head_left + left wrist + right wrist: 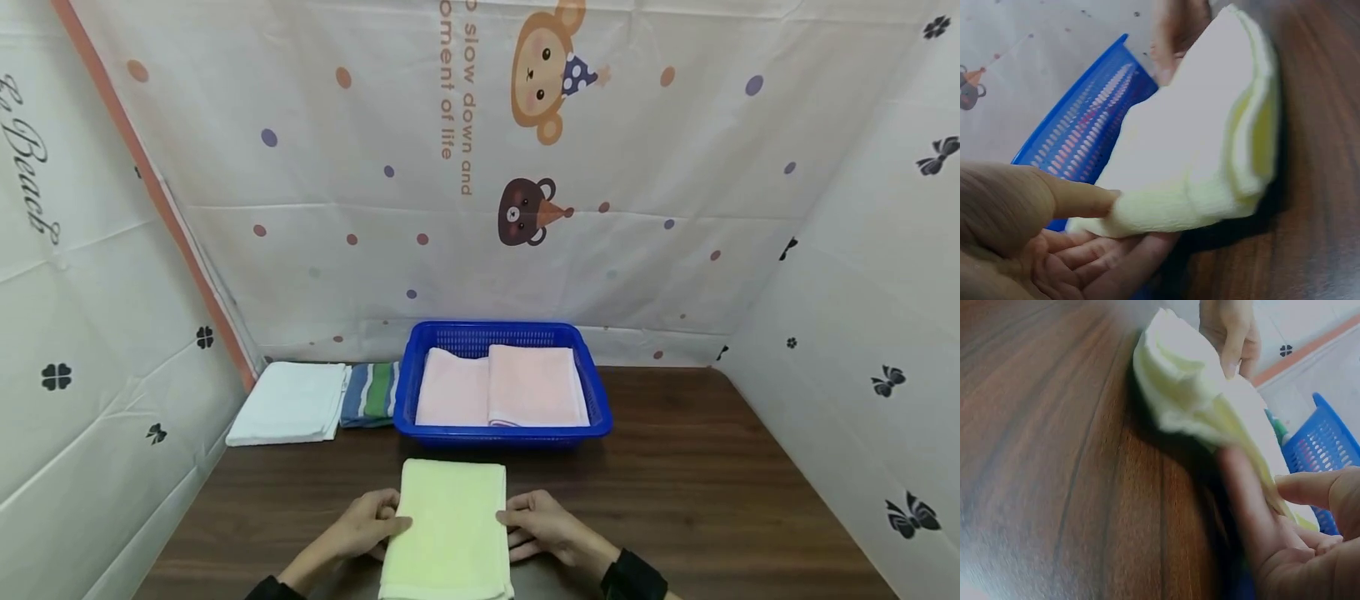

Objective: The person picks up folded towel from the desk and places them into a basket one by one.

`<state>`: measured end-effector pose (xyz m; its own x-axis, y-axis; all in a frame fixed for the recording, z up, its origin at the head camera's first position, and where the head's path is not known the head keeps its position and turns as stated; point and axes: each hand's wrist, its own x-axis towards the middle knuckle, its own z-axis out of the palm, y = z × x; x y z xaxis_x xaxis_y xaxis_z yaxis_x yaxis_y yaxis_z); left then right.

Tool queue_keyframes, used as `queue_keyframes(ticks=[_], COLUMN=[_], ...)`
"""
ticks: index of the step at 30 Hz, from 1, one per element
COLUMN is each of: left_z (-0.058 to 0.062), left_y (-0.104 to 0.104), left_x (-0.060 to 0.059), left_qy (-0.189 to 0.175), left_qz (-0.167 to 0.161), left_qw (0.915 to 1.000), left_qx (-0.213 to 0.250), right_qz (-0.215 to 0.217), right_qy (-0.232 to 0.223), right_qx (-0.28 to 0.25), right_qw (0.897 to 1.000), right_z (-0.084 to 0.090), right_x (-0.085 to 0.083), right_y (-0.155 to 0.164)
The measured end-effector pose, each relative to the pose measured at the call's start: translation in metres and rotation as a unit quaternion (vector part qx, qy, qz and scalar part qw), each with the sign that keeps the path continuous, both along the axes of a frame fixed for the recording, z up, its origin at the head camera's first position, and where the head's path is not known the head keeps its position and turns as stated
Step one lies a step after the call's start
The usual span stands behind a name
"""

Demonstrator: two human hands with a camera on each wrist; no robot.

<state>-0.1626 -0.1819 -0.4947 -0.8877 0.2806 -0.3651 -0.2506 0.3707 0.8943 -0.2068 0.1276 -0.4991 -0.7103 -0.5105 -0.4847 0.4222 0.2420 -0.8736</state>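
A folded pale yellow towel [452, 525] is held between both hands near the front of the table in the head view. My left hand [365, 525] pinches its left edge, thumb on top and fingers beneath. On the opposite edge my right hand [551, 527] pinches in the same way, with some fingers spread below the cloth. The left wrist view shows the towel [1179, 137] in several layers, raised off the wood. Seen from the right wrist, the towel's near end [1179, 375] sags loosely over a dark shadow.
Behind the towel stands a blue plastic basket [501, 434] holding folded pink towels [538, 385]. Left of it lie a striped blue and green towel [370, 393] and a white folded towel [288, 402]. Printed cloth walls [315, 167] enclose the brown wooden table [697, 467].
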Motion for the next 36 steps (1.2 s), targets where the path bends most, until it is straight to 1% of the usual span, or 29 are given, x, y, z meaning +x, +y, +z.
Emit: queue_keyframes(ticks=[3,7,9,10,12,14,16,18,19,21,22,24,26,28,30,31,32,34,36], left_z=[0.000,0.004,0.009,0.013,0.023,0.035,0.050,0.066,0.075,0.092,0.101,0.115,0.124,0.129,0.132,0.133,0.133,0.130,0.125], left_y=[0.002,0.001,-0.002,-0.004,-0.008,-0.014,-0.021,-0.026,-0.028,-0.029,-0.028,-0.023,-0.017,-0.010,-0.003,0.000,0.002,0.005,0.008], left_x=[0.001,0.001,0.003,0.004,0.007,0.009,0.008,0.003,-0.002,-0.016,-0.025,-0.047,-0.073,-0.099,-0.123,-0.134,-0.143,-0.157,-0.166], left_qy=[0.006,0.002,-0.006,-0.011,-0.023,-0.033,-0.026,-0.014,-0.003,0.013,0.022,0.045,0.063,0.076,0.079,0.079,0.077,0.080,0.095], left_qz=[-0.008,-0.023,-0.032,-0.038,-0.050,-0.072,-0.103,-0.127,-0.135,-0.129,-0.115,-0.080,-0.039,-0.004,0.020,0.027,0.031,0.034,0.036], left_qw=[0.9998,0.9993,0.9986,0.9976,0.9945,0.9885,0.9808,0.9759,0.9753,0.9787,0.9824,0.9901,0.9951,0.9969,0.9966,0.9961,0.9957,0.9943,0.9898], left_qx=[0.016,0.028,0.042,0.056,0.090,0.129,0.163,0.177,0.175,0.160,0.146,0.106,0.065,0.019,-0.016,-0.028,-0.041,-0.062,-0.100], right_qz=[0.009,0.013,0.017,0.020,0.032,0.043,0.050,0.050,0.049,0.034,0.024,0.003,-0.027,-0.052,-0.075,-0.076,-0.075,-0.063,-0.037], right_qy=[0.001,0.013,0.023,0.028,0.039,0.047,0.052,0.058,0.066,0.082,0.091,0.112,0.107,0.100,0.099,0.100,0.100,0.102,0.090], right_qx=[-0.004,-0.022,-0.029,-0.032,-0.043,-0.055,-0.072,-0.086,-0.091,-0.096,-0.093,-0.080,-0.059,-0.033,0.002,0.021,0.037,0.073,0.094], right_qw=[1.000,1.000,0.999,0.999,0.998,0.996,0.995,0.993,0.992,0.991,0.991,0.990,0.992,0.993,0.992,0.992,0.991,0.990,0.991], right_z=[0.001,0.003,0.008,0.012,0.024,0.040,0.058,0.077,0.086,0.104,0.113,0.129,0.142,0.151,0.155,0.156,0.154,0.149,0.140], right_x=[0.001,0.002,0.005,0.006,0.010,0.015,0.019,0.020,0.017,0.007,-0.002,-0.024,-0.049,-0.075,-0.100,-0.112,-0.122,-0.141,-0.155], right_y=[0.000,0.000,0.001,0.002,0.005,0.008,0.010,0.010,0.010,0.009,0.008,0.004,-0.001,-0.007,-0.015,-0.018,-0.021,-0.027,-0.033])
